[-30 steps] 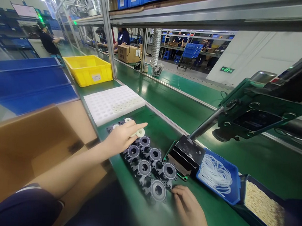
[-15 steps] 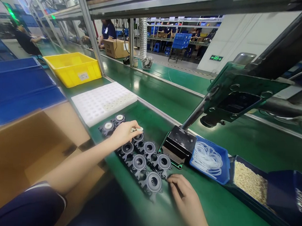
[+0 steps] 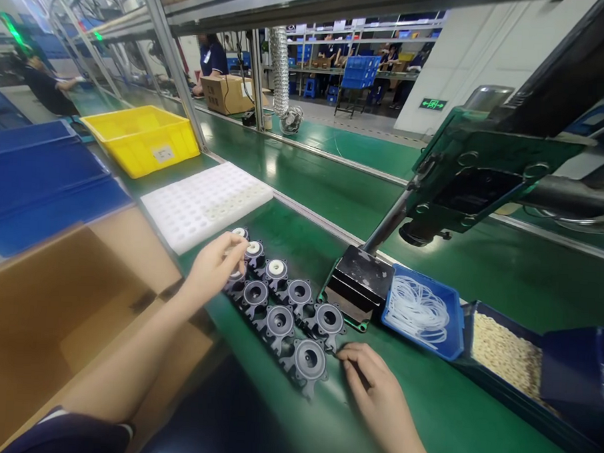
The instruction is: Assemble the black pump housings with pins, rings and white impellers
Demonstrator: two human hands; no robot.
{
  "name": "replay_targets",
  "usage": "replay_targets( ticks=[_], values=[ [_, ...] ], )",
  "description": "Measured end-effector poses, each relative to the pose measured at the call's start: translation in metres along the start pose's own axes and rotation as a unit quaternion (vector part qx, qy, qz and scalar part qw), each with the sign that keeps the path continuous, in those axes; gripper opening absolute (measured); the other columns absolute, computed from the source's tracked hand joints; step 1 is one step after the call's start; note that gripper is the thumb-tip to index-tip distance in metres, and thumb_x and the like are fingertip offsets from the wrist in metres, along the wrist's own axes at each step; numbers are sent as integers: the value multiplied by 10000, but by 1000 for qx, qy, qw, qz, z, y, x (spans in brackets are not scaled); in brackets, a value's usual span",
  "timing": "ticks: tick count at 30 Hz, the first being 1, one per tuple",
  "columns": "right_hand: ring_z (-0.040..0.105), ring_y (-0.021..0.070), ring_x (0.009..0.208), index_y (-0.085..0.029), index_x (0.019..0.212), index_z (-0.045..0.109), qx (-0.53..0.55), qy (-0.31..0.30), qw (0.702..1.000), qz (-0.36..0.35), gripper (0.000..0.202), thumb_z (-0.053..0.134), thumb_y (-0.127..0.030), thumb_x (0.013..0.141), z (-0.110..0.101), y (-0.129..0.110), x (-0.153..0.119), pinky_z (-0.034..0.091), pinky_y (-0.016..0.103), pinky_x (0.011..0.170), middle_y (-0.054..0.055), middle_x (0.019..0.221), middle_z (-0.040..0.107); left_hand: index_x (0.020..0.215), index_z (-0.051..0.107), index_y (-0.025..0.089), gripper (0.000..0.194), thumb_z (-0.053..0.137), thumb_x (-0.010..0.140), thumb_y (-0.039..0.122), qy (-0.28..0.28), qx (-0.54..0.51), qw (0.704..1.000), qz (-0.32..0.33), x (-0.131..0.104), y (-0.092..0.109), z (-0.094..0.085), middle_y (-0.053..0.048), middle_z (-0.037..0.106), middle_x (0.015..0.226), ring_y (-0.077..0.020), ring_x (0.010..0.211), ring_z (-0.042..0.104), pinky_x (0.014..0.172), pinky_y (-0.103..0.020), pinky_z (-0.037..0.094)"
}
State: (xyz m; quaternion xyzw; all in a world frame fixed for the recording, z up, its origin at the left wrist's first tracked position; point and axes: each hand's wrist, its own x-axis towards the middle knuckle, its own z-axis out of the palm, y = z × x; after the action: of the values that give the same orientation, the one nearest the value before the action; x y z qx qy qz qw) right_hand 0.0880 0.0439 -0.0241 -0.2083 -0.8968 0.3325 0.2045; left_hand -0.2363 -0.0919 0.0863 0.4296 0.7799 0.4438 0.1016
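Two rows of dark grey round speaker-like housings [image 3: 280, 321] lie on the green bench. White rings [image 3: 277, 269] sit in several at the far end; the near ones show bare dark centres. My left hand [image 3: 215, 266] is over the far end, its fingers curled closed. Its fingertips are at a white ring [image 3: 254, 249] in a back-row housing; whatever lies within the fingers is hidden. My right hand [image 3: 375, 393] rests beside the nearest housings, fingers loosely bent and the thumb a little apart. Its fingertips are at the housings' edge, with nothing visible in them.
A white foam tray [image 3: 203, 199] lies behind the housings, with a yellow bin [image 3: 145, 139] beyond. A black stand base [image 3: 362, 276] carries an overhanging arm. To its right are a blue tray of clear tubing [image 3: 418, 312] and a bin of small beige parts [image 3: 506, 359]. A cardboard box [image 3: 42, 322] stands left.
My left hand has moved left and away along the back row. The white ring it held over a housing now sits in that housing. My right hand has stayed put.
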Motion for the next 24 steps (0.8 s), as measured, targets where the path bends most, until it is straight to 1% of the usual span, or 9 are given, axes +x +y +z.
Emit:
replay_targets(
  ticks=[2,5,7,10,16,18,20,23,24],
  values=[
    [619,199,959,-250,1001,592,-2,3,1000,-3,136,456,-249,992,0,0,0,515,339,823,52,1006,633,1039,576,229,294,406,1007,466,-46,-41,998,3,-8,-2,4,-6,699,823,-184,798,656,757,-306,489],
    [619,202,960,-249,1005,593,-7,1,1000,-2,133,460,-253,991,1,0,1,516,343,822,55,1010,634,1086,573,233,265,393,1019,417,-115,-54,992,26,-23,-6,21,-40,685,1033,-198,984,625,878,-333,468],
    [620,205,958,-246,1004,595,-9,-2,1000,-3,137,459,-255,991,1,1,2,518,346,822,59,1006,636,1100,577,234,259,387,1023,392,-117,-44,991,41,-31,-9,30,-52,655,1089,-202,1024,601,913,-346,455],
    [624,209,956,-243,1004,600,-12,-2,1000,-5,148,453,-261,993,1,1,2,522,348,819,67,1005,640,1121,567,237,234,396,1022,362,-95,-38,992,69,-36,-14,37,-63,620,1172,-205,1101,573,960,-353,443],
    [645,205,961,-249,1022,609,-29,11,999,-17,146,471,-280,985,0,3,0,538,332,819,62,1022,655,1118,557,239,192,426,1010,326,-105,-25,991,80,-35,-12,37,-75,607,1242,-227,1200,550,1022,-390,436],
    [649,206,967,-250,1026,612,-34,13,999,-21,147,476,-289,983,0,4,0,544,325,814,64,1026,658,1114,567,238,177,454,998,311,-73,-15,991,108,-29,-10,26,-82,591,1270,-239,1262,515,1073,-406,404],
    [654,205,968,-250,1018,615,-38,12,999,-21,149,477,-295,984,0,6,0,549,319,815,66,1027,660,1132,562,242,177,482,983,298,-3,-4,991,131,-13,-14,7,-80,589,1261,-240,1274,508,1109,-408,377],
    [662,208,969,-245,1019,620,-47,12,999,-18,158,480,-308,983,0,7,-1,557,318,821,77,1045,661,1189,514,233,238,494,961,299,144,62,981,113,32,-40,-32,-87,568,1242,-238,1233,519,1097,-398,393],
    [664,210,972,-244,1027,622,-50,13,999,-18,164,480,-312,982,0,7,-1,560,317,820,81,1054,662,1178,508,215,244,496,949,300,170,112,974,96,50,-54,-43,-98,550,1238,-242,1223,512,1088,-398,398]
  ],
)
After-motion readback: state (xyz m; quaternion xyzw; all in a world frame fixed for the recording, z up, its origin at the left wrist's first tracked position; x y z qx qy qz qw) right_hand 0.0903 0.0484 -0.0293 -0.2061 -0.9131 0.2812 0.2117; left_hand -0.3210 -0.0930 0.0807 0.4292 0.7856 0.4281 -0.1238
